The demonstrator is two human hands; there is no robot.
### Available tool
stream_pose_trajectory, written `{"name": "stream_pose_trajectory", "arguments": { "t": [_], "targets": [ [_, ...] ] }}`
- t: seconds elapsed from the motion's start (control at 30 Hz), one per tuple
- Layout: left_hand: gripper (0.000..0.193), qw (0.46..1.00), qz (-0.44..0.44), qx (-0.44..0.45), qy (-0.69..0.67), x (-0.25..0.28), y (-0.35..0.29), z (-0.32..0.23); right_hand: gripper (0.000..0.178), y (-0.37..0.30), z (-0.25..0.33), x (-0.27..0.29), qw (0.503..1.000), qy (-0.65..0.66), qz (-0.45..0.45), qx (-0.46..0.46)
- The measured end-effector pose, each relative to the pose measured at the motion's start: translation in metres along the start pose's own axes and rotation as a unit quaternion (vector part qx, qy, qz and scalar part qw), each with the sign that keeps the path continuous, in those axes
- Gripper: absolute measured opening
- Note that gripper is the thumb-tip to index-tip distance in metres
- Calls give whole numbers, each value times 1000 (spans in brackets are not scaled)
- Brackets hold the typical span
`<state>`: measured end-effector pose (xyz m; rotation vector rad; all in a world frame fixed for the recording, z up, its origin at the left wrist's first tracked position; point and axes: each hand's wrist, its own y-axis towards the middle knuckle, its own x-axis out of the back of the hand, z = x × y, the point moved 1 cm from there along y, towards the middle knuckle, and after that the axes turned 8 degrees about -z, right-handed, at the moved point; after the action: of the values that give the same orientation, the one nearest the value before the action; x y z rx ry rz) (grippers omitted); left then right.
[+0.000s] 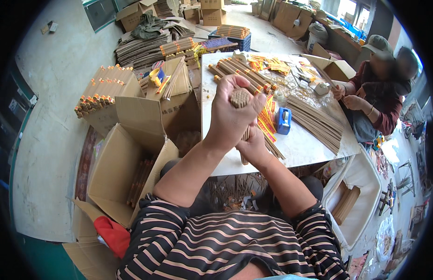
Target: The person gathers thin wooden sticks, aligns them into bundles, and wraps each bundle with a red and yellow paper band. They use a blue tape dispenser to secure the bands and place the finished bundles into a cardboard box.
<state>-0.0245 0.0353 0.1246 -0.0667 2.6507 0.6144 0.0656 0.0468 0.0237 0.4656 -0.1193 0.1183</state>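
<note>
Left hand (231, 114) clamped round stick bundle (240, 98), right hand (255, 147) gripping lower; any slack squeeze could spill it across counter (300, 145).

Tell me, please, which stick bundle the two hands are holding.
The brown bundle whose round end shows in the left hand, its lower part in the right hand; the orange-banded bundles beyond lie on the white table.

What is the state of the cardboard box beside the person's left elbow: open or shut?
Open: the cardboard box has a raised flap at its far side, and brown stick-like items show inside.
</note>
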Motion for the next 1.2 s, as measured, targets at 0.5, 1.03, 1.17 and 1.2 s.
{"name": "stream_pose_trajectory", "arguments": {
  "t": [0.5,1.03,1.17,1.2],
  "targets": [
    [16,989,-6,103,-109,23,15,-12,29,-13,50,0,990,-50,58,-121],
    [40,993,93,-59,47,-13,16,-25,23,10,15,2,998,-11,-36,45],
    [47,993,100,-39,42,-2,21,1,23,10,-13,-2,999,-2,-36,10],
    [49,992,107,-45,41,-2,22,0,23,11,-14,-2,999,-14,-34,-3]
  ]
}}
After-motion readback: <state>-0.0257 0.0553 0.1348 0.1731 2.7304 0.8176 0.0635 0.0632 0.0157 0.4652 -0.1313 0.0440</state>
